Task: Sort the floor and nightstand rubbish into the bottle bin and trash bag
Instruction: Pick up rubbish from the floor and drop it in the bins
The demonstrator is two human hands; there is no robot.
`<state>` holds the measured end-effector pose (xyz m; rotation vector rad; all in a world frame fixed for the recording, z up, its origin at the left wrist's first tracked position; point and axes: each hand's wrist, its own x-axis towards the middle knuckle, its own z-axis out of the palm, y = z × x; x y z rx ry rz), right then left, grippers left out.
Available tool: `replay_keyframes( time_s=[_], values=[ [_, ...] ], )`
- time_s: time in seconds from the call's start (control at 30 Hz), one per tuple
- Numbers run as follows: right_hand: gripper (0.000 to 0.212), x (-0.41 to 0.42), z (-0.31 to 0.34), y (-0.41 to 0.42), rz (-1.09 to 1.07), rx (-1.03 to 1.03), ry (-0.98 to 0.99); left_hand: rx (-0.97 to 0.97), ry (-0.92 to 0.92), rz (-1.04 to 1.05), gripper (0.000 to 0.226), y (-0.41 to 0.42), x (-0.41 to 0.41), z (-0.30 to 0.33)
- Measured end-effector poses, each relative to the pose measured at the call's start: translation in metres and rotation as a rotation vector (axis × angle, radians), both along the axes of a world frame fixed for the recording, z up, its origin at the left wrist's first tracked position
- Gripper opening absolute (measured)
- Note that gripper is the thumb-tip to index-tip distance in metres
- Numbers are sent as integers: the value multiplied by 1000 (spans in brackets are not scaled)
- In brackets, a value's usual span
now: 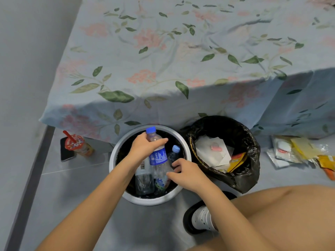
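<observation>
My left fingers [159,141] are curled round the upper part of a clear plastic bottle [158,156] with a blue cap and blue label, my left hand [145,146] holding it tilted over the bottle bin [116,156]; my right hand [188,172] sits at the bottle's lower end, fingers bent against it, though I cannot tell whether they truly clasp it or only touch; inside the bin I see another small blue-capped bottle [174,153] and a clear one with a barcode label [144,176]; just right of the bin stands the black trash bag [248,160], open, with white paper and an orange wrapper in it; further right of the bin, loose wrappers [297,151] lie on the floor [76,187]; left of the bin, a sealed drink cup [79,144] with a red straw lies beside a dark phone [66,151]; beyond the bin hangs a floral bedsheet [163,69].
</observation>
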<state>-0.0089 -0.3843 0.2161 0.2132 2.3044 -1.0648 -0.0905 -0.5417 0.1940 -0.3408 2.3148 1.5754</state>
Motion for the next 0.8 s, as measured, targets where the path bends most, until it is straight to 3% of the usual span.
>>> replay_keyframes(
  time_s=[0.23, 0.43, 0.8],
  values=[
    [39, 0, -2, 3, -19, 26, 18, -316, -9, -50, 42, 4, -2, -36],
    [33, 4, 0, 8, -29, 18, 30, -818, 123, -270, 73, 20, 9, -51],
    [26, 6, 3, 10, -40, 6, 32, -904, 112, -412, 74, 28, 22, -74]
  ],
)
